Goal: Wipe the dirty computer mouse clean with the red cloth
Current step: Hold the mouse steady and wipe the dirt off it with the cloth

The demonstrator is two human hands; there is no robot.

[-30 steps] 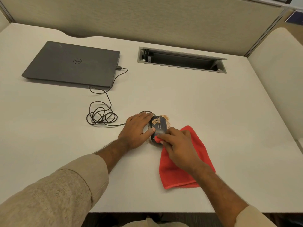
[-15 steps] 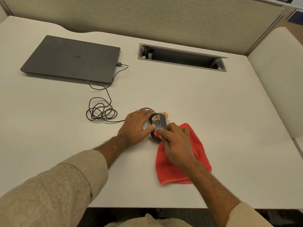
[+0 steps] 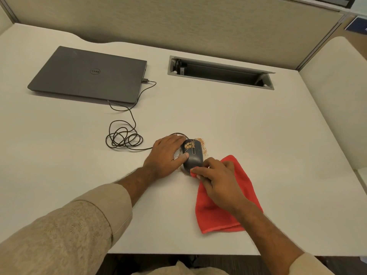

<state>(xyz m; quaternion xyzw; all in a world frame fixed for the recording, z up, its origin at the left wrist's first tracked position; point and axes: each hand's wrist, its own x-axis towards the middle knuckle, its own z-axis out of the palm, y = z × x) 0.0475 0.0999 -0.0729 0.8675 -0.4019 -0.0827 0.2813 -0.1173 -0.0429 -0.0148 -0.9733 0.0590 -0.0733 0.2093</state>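
A black wired computer mouse lies on the white desk, with brown crumbs on its front half and scattered around it. My left hand holds the mouse from its left side, thumb on its flank and fingers curled over its front. My right hand pinches a corner of the red cloth at the mouse's near end. The rest of the cloth lies flat on the desk under my right hand and wrist.
A closed dark laptop sits at the back left, and the mouse's cable runs from it in a loose coil. A recessed cable tray opens in the desk at the back. A partition wall stands behind.
My right hand has drawn the cloth corner back from the mouse's top to its near edge. The left hand has stayed on the mouse.
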